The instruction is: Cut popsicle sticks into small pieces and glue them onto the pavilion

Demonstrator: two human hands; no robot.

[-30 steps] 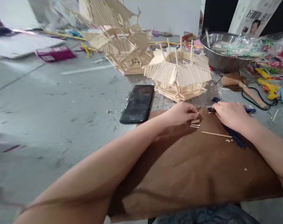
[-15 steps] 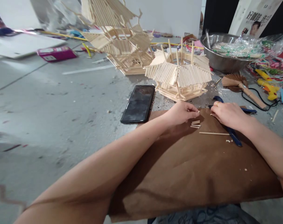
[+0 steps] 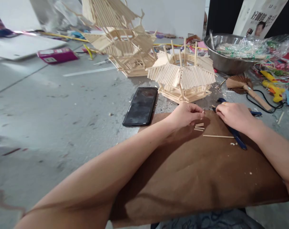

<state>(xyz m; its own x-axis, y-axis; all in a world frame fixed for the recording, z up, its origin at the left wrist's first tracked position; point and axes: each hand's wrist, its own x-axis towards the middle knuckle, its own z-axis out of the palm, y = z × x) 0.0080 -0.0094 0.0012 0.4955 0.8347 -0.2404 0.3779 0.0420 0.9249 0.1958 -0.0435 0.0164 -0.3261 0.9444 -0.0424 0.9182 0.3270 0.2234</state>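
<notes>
My left hand [image 3: 188, 114] pinches a small piece of wooden stick [image 3: 203, 114] between thumb and finger. Just below it several short cut sticks [image 3: 199, 127] lie on the brown board [image 3: 194, 171]. Over the blue-handled tool [image 3: 239, 140] is my right hand [image 3: 232, 115], its fingers curled together near a dark part of the tool; what they grip is hidden. A longer stick [image 3: 218, 136] lies across the board, its right end at the tool handle. Small wood crumbs [image 3: 233, 144] are beside that handle.
A black phone [image 3: 141, 106] lies left of the board. Behind it stand a low stick-built model [image 3: 182, 76] and a taller one [image 3: 125, 44]. At the right are a metal bowl [image 3: 230, 63], a brown brush-like object [image 3: 249, 90] and a yellow glue gun [image 3: 274, 89].
The small stick piece in my left hand now shows more upright at the fingertips. My right hand has turned slightly, and its ring is less visible.
</notes>
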